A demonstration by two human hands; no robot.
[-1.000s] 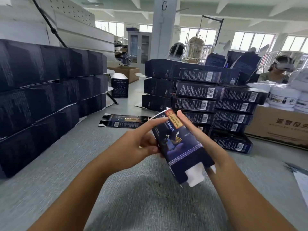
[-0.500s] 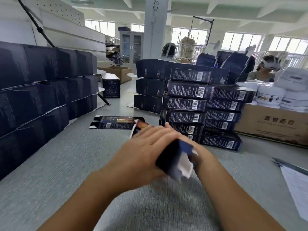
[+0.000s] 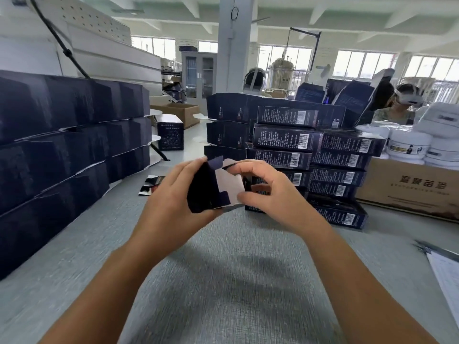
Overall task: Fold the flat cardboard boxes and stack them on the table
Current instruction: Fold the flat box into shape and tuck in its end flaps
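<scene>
I hold a dark blue cardboard box point(image 3: 206, 192) above the grey table point(image 3: 223, 281), its open end with white inner flaps turned toward me. My left hand point(image 3: 171, 197) grips the box's left side. My right hand point(image 3: 270, 194) pinches a white end flap point(image 3: 229, 187) between thumb and curled fingers. A stack of folded dark boxes point(image 3: 308, 165) with barcode labels stands just behind my hands. Flat unfolded boxes point(image 3: 150, 186) lie on the table behind my left hand, partly hidden.
A long wall of stacked dark boxes point(image 3: 67, 145) lines the table's left side. A brown carton point(image 3: 409, 189) topped with white jars point(image 3: 407, 145) sits at the right. A clipboard with paper point(image 3: 444, 271) lies at the right edge. People with headsets sit beyond.
The box has been turned so its open end faces me. My right hand came from behind the box onto the white flap, and both hands have risen slightly.
</scene>
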